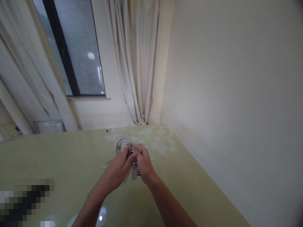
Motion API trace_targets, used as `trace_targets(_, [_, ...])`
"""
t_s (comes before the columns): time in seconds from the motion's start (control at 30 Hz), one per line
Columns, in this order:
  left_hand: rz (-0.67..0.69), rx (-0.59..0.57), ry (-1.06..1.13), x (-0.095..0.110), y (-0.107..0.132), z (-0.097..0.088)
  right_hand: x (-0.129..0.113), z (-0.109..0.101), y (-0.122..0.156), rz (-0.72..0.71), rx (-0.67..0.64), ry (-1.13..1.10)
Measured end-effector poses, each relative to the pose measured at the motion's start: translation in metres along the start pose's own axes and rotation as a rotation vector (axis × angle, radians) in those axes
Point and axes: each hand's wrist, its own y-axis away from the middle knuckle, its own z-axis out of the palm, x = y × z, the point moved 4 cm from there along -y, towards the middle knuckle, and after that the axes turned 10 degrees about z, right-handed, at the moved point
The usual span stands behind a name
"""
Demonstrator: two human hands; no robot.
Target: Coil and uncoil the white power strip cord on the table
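Note:
Both hands meet over a pale green table (pixel 71 157), holding a coiled white cable (pixel 121 141). My left hand (pixel 121 164) grips the bundle from the left, fingers curled around the loops. My right hand (pixel 143 164) pinches the same bundle from the right, thumb on top. A loop of the cable rises above the fingers. A small grey plug or strap end (pixel 134 172) hangs down between the hands. One loose end of the cable trails left onto the table.
A plain wall runs along the table's right edge. Behind the table are cream curtains (pixel 137 63) and a dark-framed window (pixel 71 47). A pixelated patch covers the lower left corner. A round pale object (pixel 101 217) lies near the bottom edge.

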Motion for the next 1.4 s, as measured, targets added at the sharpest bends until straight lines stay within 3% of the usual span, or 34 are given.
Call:
trace_targets(0.07, [-0.006,0.041,0.121,0.003,-0.001,-0.003,-0.013,-0.002,0.008,-0.032,-0.003,0.082])
trace_targets(0.23, [-0.063,0.184,0.421,0.002,-0.007,-0.001,-0.049,-0.005,0.023,-0.272,0.058,0.375])
trace_targets(0.33, [-0.141,0.253,0.561,-0.006,-0.007,0.009,-0.057,-0.009,0.024,-0.34,0.107,0.451])
trace_targets(0.47, [-0.21,0.368,0.689,-0.018,-0.006,0.017,-0.06,-0.015,0.019,-0.357,0.075,0.468])
trace_targets(0.67, [-0.198,0.325,0.726,-0.018,-0.005,0.015,-0.062,-0.019,0.021,-0.305,0.053,0.384])
trace_targets(0.83, [-0.224,0.31,0.52,-0.021,-0.004,0.003,-0.064,-0.008,0.032,-0.237,-0.09,0.344])
trace_targets(1.07, [0.179,0.082,0.114,-0.015,-0.017,-0.009,-0.062,0.003,0.038,-0.165,-0.29,0.394])
trace_targets(1.13, [0.159,0.045,0.155,-0.011,-0.014,-0.011,-0.059,0.0,0.033,-0.12,-0.317,0.338])
trace_targets(1.27, [0.069,-0.01,0.441,0.0,-0.007,-0.012,-0.05,-0.008,0.019,0.001,-0.313,0.13])
trace_targets(1.33, [0.063,0.019,0.519,0.002,-0.007,-0.01,-0.045,-0.012,0.013,0.024,-0.25,0.062])
trace_targets(1.4, [0.072,0.085,0.447,-0.002,-0.009,-0.007,-0.042,-0.013,0.01,0.006,-0.189,0.057])
